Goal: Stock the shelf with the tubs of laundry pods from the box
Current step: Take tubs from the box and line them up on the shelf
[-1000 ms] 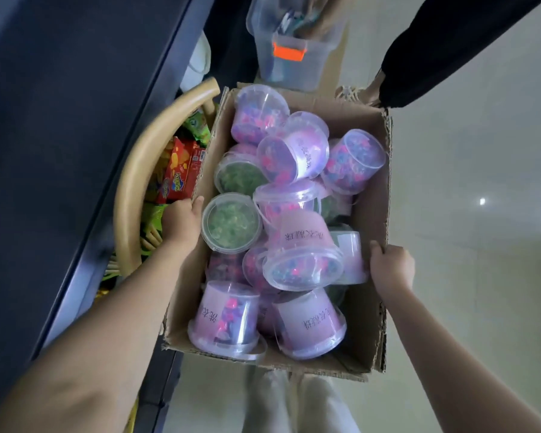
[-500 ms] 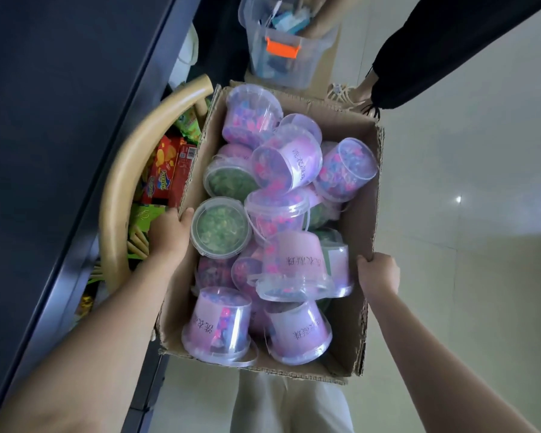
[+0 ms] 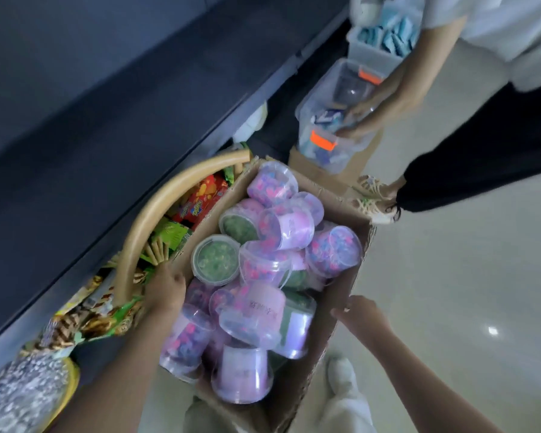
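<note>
An open cardboard box (image 3: 341, 310) sits low in front of me, piled with several clear tubs of laundry pods. Most tubs are pink and purple (image 3: 289, 228); a green-filled tub (image 3: 215, 260) lies lid-up near the left wall. My left hand (image 3: 166, 287) grips the box's left edge. My right hand (image 3: 361, 312) is at the right edge, fingers spread and touching the cardboard. The dark shelf (image 3: 113, 98) runs along the left and top of the view.
A basket with a curved tan handle (image 3: 144, 220), full of snack packets, stands left of the box under the shelf. Another person (image 3: 469, 98) stands at the upper right, a hand in a clear plastic bin (image 3: 331, 123). Pale tiled floor lies to the right.
The view has swung and tilted, showing more of the shelf and the other person. The box has shifted lower. My right hand has loosened from gripping the right edge to open fingers.
</note>
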`<act>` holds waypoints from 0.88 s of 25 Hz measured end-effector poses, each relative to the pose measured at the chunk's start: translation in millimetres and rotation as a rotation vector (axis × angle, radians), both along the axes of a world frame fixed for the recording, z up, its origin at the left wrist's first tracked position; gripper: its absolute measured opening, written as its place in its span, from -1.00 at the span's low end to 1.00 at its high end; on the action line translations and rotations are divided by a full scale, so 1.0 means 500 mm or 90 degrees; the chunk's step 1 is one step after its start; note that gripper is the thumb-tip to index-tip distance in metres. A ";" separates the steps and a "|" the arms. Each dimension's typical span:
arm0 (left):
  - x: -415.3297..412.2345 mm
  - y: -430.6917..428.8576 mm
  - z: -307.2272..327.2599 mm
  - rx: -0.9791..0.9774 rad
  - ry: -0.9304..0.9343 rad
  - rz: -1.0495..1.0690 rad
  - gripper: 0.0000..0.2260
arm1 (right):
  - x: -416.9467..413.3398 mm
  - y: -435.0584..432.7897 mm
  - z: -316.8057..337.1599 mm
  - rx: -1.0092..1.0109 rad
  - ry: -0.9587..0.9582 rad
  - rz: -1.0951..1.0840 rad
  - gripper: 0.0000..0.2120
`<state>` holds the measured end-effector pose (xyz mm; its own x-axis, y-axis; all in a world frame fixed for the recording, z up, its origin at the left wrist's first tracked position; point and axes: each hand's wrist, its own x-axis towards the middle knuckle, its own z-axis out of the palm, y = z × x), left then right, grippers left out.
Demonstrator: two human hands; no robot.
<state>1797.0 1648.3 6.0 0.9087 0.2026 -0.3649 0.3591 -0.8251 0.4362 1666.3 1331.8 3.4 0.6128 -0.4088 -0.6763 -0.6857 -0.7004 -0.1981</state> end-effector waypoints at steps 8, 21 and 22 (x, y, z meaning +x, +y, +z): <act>-0.248 -0.076 0.114 -0.064 -0.093 0.250 -0.77 | 0.116 -0.030 0.116 0.059 -0.082 0.415 -0.82; -0.350 -0.214 0.053 -0.255 0.010 0.456 -0.84 | 0.331 0.001 0.134 0.020 -0.093 0.515 -0.69; -0.352 -0.229 0.053 -0.287 0.027 0.470 -0.83 | 0.348 0.002 0.132 0.005 -0.093 0.497 -0.67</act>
<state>1621.0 1533.8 32.4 0.5848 0.5638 -0.5833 0.7588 -0.1258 0.6391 1840.1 1332.8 69.6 0.8029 0.1806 -0.5681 0.0366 -0.9661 -0.2556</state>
